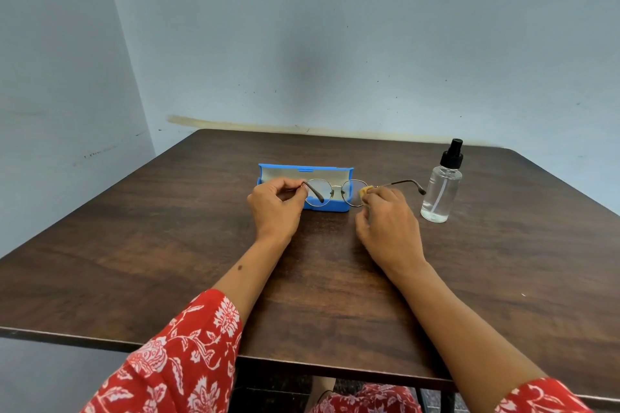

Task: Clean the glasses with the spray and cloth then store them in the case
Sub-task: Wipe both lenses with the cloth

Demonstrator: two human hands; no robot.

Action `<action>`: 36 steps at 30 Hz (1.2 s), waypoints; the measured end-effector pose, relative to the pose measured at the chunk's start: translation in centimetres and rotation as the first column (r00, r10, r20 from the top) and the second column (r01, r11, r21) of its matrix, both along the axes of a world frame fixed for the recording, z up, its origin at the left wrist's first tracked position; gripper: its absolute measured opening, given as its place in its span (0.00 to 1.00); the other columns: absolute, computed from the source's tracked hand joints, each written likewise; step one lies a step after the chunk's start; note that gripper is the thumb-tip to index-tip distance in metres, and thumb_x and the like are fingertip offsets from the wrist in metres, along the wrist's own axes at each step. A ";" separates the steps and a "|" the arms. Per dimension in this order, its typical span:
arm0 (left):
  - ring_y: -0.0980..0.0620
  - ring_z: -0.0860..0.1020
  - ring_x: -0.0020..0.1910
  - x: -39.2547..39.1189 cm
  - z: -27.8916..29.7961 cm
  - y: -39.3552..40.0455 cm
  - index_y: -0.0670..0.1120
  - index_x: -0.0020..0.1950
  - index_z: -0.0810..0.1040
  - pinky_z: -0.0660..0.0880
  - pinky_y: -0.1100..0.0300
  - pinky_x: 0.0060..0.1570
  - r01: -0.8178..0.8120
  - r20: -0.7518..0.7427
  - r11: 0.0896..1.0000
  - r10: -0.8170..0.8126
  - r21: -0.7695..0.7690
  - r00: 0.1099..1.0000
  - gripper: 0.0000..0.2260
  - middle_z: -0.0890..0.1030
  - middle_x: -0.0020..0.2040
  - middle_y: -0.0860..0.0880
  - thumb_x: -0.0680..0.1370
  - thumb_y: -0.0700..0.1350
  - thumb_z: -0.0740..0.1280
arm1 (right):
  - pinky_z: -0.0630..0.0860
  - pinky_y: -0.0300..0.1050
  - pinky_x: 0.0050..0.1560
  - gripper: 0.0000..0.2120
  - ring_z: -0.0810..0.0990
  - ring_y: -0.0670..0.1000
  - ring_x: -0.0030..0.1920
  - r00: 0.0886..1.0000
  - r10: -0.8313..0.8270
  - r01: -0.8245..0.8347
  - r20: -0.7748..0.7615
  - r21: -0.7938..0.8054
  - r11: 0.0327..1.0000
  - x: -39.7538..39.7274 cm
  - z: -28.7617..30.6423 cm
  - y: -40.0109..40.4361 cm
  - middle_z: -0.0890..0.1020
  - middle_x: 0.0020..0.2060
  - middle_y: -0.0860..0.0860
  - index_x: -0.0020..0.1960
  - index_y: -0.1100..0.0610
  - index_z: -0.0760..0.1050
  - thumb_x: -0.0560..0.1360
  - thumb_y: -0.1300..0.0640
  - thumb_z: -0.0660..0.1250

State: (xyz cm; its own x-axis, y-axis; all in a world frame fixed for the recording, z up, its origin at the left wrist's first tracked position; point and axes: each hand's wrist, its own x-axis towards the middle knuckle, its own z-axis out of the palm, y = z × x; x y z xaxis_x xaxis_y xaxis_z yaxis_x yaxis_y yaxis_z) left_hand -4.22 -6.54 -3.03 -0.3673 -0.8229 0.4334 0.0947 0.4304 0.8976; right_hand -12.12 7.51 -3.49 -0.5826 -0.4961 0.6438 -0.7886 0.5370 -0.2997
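The thin gold-coloured metal-framed glasses with round lenses (335, 190) are held up between the two hands, just in front of the open blue plastic case (303, 174) and a little above the table. The left hand (276, 208) pinches the frame at its left hinge between curled fingertips and thumb, and the dark temple arm on that side hangs folded down toward the case. The right hand (389, 221) has its fingers curled round a small yellow cloth (365, 191), which it presses against the outer edge of the lens nearest it; only a small corner of the cloth shows above the fingers. The other temple arm sticks out past the right hand, its dark tip reaching close to the clear plastic spray bottle with a black pump top (441, 189). That bottle stands upright just beyond and to the outer side of the right hand, partly filled with clear liquid. The case lies behind the left hand with its lid raised, showing a pale lining. All of this is over the dark brown wood-grain table (167, 245). Both forearms reach in from red sleeves with a white floral print (188, 345).
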 end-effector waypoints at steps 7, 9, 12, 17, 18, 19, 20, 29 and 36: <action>0.58 0.81 0.38 -0.1 -0.1 -0.1 0.40 0.43 0.84 0.78 0.64 0.44 -0.004 -0.006 1.000 0.004 -0.008 1.000 0.02 0.83 0.39 0.51 0.71 0.37 0.73 | 0.78 0.49 0.43 0.10 0.76 0.53 0.52 0.995 0.093 -0.093 -0.024 0.005 0.996 0.2 0.1 -0.1 0.81 0.50 0.53 0.51 0.62 0.80 0.71 0.63 0.65; 0.57 0.82 0.38 -0.1 -0.1 -0.1 0.40 0.43 0.84 0.79 0.62 0.45 0.000 -0.012 1.000 0.000 -0.008 1.000 0.02 0.82 0.39 0.52 0.71 0.37 0.73 | 0.77 0.49 0.41 0.10 0.75 0.54 0.52 0.998 0.058 -0.058 -0.009 -0.001 0.998 0.1 0.0 -0.1 0.81 0.49 0.54 0.51 0.63 0.79 0.72 0.63 0.64; 0.58 0.81 0.38 -0.1 -0.1 -0.1 0.41 0.43 0.84 0.79 0.62 0.46 -0.001 -0.006 1.000 0.001 -0.004 1.000 0.02 0.82 0.37 0.54 0.71 0.38 0.73 | 0.77 0.49 0.42 0.09 0.74 0.53 0.53 0.999 0.051 -0.051 -0.002 0.003 0.999 0.0 0.0 -0.1 0.80 0.49 0.54 0.50 0.63 0.79 0.72 0.63 0.64; 0.59 0.81 0.38 -0.1 -0.1 -0.1 0.41 0.43 0.84 0.79 0.63 0.45 0.005 -0.012 1.000 -0.005 -0.009 1.000 0.02 0.82 0.38 0.53 0.71 0.38 0.73 | 0.77 0.49 0.43 0.09 0.74 0.54 0.53 0.999 0.053 -0.053 0.010 0.002 0.999 0.1 0.1 0.0 0.80 0.49 0.55 0.50 0.64 0.79 0.72 0.63 0.64; 0.59 0.81 0.38 -0.1 -0.1 -0.1 0.41 0.43 0.84 0.79 0.63 0.45 0.005 -0.008 1.000 -0.005 -0.010 1.000 0.03 0.83 0.39 0.52 0.71 0.38 0.73 | 0.77 0.49 0.43 0.09 0.74 0.53 0.53 0.999 0.052 -0.052 0.008 0.001 0.999 0.1 0.1 0.0 0.80 0.49 0.55 0.50 0.64 0.79 0.72 0.63 0.64; 0.59 0.81 0.38 -0.1 -0.1 -0.1 0.41 0.44 0.84 0.79 0.63 0.45 0.005 -0.004 1.000 -0.005 -0.009 1.000 0.03 0.83 0.40 0.50 0.71 0.38 0.73 | 0.77 0.49 0.43 0.09 0.74 0.53 0.53 0.999 0.051 -0.051 0.006 -0.003 0.999 0.1 0.1 0.1 0.80 0.49 0.54 0.50 0.63 0.79 0.72 0.63 0.64; 0.58 0.81 0.38 -0.1 -0.1 -0.1 0.41 0.43 0.84 0.79 0.62 0.45 0.008 -0.003 1.000 -0.008 -0.005 1.000 0.03 0.84 0.40 0.49 0.71 0.37 0.73 | 0.77 0.49 0.43 0.09 0.75 0.53 0.53 0.999 0.049 -0.049 0.006 -0.010 0.999 0.1 0.1 0.1 0.80 0.49 0.54 0.50 0.63 0.79 0.72 0.63 0.64; 0.53 0.83 0.41 0.0 0.0 0.0 0.41 0.44 0.84 0.80 0.53 0.50 0.022 0.007 1.000 -0.022 0.010 1.000 0.03 0.83 0.40 0.50 0.71 0.38 0.73 | 0.78 0.51 0.42 0.08 0.75 0.53 0.52 0.997 0.082 -0.082 0.003 -0.008 0.997 0.3 0.1 -0.1 0.81 0.47 0.54 0.49 0.63 0.80 0.71 0.63 0.65; 0.54 0.82 0.41 0.0 0.0 0.0 0.41 0.44 0.84 0.81 0.54 0.49 0.018 0.016 1.000 -0.018 0.017 1.000 0.03 0.83 0.39 0.51 0.71 0.38 0.73 | 0.78 0.50 0.43 0.09 0.75 0.54 0.52 0.997 0.073 -0.073 0.005 -0.023 0.997 0.2 0.1 0.0 0.81 0.48 0.55 0.49 0.63 0.79 0.71 0.63 0.65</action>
